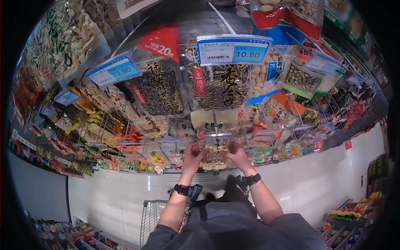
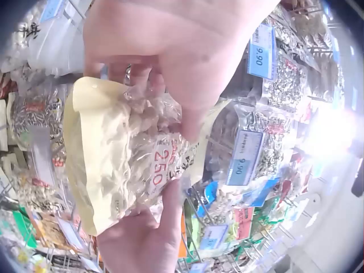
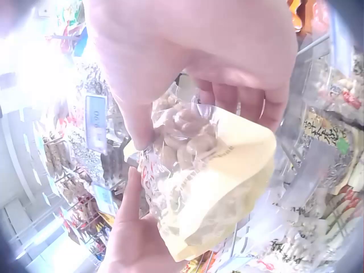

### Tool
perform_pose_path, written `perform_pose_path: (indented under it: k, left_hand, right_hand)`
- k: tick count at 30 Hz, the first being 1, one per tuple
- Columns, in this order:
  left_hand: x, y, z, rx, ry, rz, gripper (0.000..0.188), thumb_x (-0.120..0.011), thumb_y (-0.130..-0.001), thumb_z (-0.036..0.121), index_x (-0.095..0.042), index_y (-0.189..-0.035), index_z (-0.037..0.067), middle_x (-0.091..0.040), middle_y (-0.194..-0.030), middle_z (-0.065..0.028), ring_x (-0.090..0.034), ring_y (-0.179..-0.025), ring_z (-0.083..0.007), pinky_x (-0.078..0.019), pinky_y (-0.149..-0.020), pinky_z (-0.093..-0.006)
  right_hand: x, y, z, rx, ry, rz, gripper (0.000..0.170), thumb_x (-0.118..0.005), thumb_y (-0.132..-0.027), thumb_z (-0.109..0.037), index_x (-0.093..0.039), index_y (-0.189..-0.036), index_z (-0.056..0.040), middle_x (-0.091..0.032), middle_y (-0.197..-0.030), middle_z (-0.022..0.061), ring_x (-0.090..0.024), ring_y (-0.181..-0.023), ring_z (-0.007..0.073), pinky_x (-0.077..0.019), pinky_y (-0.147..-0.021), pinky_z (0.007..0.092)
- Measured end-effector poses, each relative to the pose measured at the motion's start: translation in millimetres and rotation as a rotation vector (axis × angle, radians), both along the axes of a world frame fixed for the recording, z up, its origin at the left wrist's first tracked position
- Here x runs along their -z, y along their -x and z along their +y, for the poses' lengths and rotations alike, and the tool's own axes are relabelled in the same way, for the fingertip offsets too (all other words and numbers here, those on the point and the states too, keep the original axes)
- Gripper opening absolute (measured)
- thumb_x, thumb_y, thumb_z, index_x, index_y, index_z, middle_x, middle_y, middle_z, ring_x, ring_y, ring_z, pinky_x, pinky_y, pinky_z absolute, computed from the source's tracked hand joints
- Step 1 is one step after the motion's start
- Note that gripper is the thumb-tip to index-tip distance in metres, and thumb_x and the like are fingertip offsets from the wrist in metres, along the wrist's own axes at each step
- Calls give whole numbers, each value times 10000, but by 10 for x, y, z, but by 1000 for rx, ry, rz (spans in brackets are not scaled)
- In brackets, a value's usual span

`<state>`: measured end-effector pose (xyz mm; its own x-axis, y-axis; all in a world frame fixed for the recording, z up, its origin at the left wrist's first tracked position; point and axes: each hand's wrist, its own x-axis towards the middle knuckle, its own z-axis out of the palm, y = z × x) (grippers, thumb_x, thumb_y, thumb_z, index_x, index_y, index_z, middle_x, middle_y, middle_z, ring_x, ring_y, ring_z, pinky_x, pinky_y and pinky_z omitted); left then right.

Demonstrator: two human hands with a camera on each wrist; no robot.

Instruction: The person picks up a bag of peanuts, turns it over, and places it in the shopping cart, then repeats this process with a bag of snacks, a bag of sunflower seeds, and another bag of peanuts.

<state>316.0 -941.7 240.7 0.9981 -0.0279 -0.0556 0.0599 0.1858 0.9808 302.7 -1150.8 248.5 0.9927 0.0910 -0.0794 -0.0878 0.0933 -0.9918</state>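
Observation:
A clear bag of peanuts with cream-coloured parts is held between both hands in front of the rack. My left hand grips one side of it and my right hand the opposite side. In the left wrist view, the bag shows a red "250" on its face; my left thumb lies on that face and the fingers curl behind. From the right wrist view, the right hand holds the bag likewise, thumb in front and fingers behind the cream edge.
Bags of sunflower seeds hang on hooks above, behind a blue-edged price tag. Several rows of packaged snacks spread to both sides. Below, a shopping cart stands on the pale floor; more shelves line the lower corners.

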Motion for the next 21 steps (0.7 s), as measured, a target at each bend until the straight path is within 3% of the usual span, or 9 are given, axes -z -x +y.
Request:
perform_pose_path:
  k: [1, 2, 5, 7, 8, 10, 13, 17, 21]
  left_hand:
    - [-10, 82, 5, 0, 21, 28, 276, -739, -861, 144, -518, -987, 37, -450, -782, 63, -449, -687, -35, -384, -598, -201]
    - [-23, 157, 18, 22, 26, 29, 276, -739, -861, 144, -518, -987, 37, -450, -782, 63, -449, -687, -35, -384, -598, -201]
    - [-70, 394, -4, 112, 6, 176, 331, -684, -912, 218, -540, -1135, 19, -580, -923, 15, -527, -784, -60, -442, -688, -221]
    - [-120, 499, -51, 175, 254, 176, 436, -619, -953, 250, -498, -1297, 12, -615, -1135, -55, -581, -971, -110, -466, -846, -260]
    - [-48, 543, -20, 229, 248, 178, 461, -579, -972, 227, -457, -1358, 7, -575, -1276, -96, -561, -1116, -144, -437, -965, -291]
    - [-52, 640, -36, 241, 307, 186, 454, -588, -963, 218, -465, -1340, -3, -586, -1257, -95, -566, -1113, -150, -442, -964, -301]
    - [-80, 778, -59, 282, 348, 201, 460, -626, -932, 195, -473, -1312, -12, -601, -1222, -96, -579, -1093, -160, -457, -951, -314]
    - [-102, 896, -25, 366, 353, 236, 484, -695, -871, 148, -482, -1278, -6, -618, -1173, -98, -608, -1039, -173, -485, -910, -317]
    - [-33, 1023, -59, 294, 319, 257, 464, -683, -867, 110, -484, -1268, -12, -629, -1152, -100, -623, -1013, -175, -496, -892, -310]
  right_hand:
    - [-50, 104, 31, 32, -1, 0, 345, -738, -830, -113, -572, -1092, 38, -610, -972, 37, -601, -858, 113, -489, -737, 267]
    - [-110, 218, 63, 29, -36, 176, 408, -737, -839, -119, -539, -1168, 18, -597, -1063, 44, -590, -931, 112, -493, -799, 269]
    - [3, 510, 108, 45, -58, 78, 479, -755, -842, -186, -518, -1204, 20, -625, -1125, 84, -614, -1029, 134, -509, -874, 280]
    - [-247, 701, 212, 80, -146, 50, 468, -733, -863, -147, -488, -1226, 18, -607, -1168, 84, -600, -1059, 130, -503, -898, 280]
    - [-258, 795, 243, 90, -208, 99, 475, -725, -866, -117, -471, -1244, 16, -599, -1183, 85, -597, -1065, 135, -499, -907, 285]
    - [-244, 913, 251, 100, -284, 153, 516, -707, -864, -44, -424, -1291, 19, -590, -1199, 92, -587, -1082, 152, -489, -932, 295]
    - [-270, 989, 220, 36, -163, 128, 605, -691, -864, -34, -375, -1380, -10, -544, -1266, 86, -553, -1125, 144, -468, -963, 293]
    - [-207, 1078, 223, 44, -165, 166, 604, -692, -860, -25, -378, -1376, -12, -559, -1258, 87, -571, -1111, 144, -482, -952, 297]
    - [15, 1198, 183, -34, -252, 175, 580, -708, -859, -48, -400, -1347, 3, -576, -1253, 106, -583, -1114, 158, -499, -936, 306]
